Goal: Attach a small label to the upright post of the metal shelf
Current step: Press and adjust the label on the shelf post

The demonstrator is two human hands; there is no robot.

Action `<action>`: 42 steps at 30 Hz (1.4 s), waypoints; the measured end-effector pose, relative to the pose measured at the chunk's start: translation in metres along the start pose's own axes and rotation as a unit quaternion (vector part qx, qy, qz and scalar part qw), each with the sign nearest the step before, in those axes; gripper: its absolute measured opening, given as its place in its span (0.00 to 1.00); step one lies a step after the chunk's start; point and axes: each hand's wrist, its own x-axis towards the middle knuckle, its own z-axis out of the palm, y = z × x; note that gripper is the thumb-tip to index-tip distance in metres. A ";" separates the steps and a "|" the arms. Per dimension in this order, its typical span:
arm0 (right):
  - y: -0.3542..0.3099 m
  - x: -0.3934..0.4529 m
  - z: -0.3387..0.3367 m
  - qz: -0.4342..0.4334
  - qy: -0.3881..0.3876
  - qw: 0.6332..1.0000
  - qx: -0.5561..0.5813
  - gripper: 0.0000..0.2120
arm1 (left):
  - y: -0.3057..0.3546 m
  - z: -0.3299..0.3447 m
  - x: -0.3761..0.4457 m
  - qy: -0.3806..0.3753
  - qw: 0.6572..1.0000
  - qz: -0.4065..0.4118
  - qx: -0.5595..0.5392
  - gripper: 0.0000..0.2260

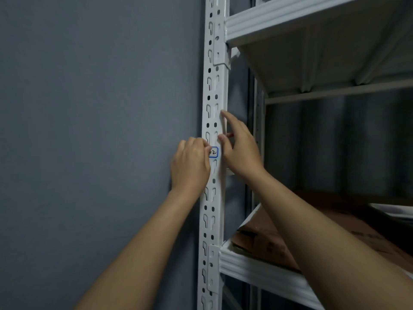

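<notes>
A white perforated upright post of the metal shelf runs from top to bottom in the middle of the view. A small white label with a blue border and black handwriting lies on the post's face. My left hand has curled fingers and presses the label's left part, hiding it. My right hand rests against the post's right edge beside the label, index finger stretched upward along the post and thumb touching the post just above the label.
A grey-blue wall is to the left of the post. White shelf boards jut out to the right, above and below my arms. Flattened brown cardboard lies on the lower shelf.
</notes>
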 end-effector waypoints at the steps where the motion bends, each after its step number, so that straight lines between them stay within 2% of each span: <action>1: 0.000 0.000 0.000 0.003 -0.001 1.000 0.002 0.25 | 0.000 0.000 0.000 -0.003 1.000 -0.002 0.000 0.10; 11: -0.005 -0.002 -0.002 0.028 -0.009 1.000 0.005 0.25 | -0.001 -0.004 -0.002 -0.007 1.000 0.003 -0.020 0.08; 16: -0.006 -0.003 -0.002 0.043 -0.010 0.998 0.050 0.26 | -0.006 -0.008 0.001 0.043 0.987 -0.086 -0.130 0.09; 18: -0.002 -0.006 -0.001 0.049 -0.008 0.996 0.074 0.26 | -0.009 -0.009 0.003 0.058 0.986 -0.083 -0.135 0.09; 21: 0.004 -0.012 0.000 0.059 -0.002 0.992 0.115 0.25 | -0.010 -0.009 0.006 0.019 0.987 -0.071 -0.145 0.06; 26: 0.007 -0.015 0.002 0.069 0.009 0.990 0.123 0.23 | -0.001 -0.004 0.007 0.003 0.989 -0.080 -0.122 0.08; 33: 0.008 -0.015 0.003 0.071 0.015 0.990 0.121 0.22 | 0.002 -0.002 0.006 0.016 0.993 -0.071 -0.094 0.05; 36: 0.008 -0.015 0.006 0.080 0.019 0.989 0.123 0.22 | 0.003 -0.003 0.007 0.002 0.997 -0.057 -0.052 0.06; 42: 0.007 -0.015 0.004 0.086 0.020 0.987 0.133 0.21 | 0.004 -0.007 0.007 -0.012 0.998 -0.047 -0.042 0.06</action>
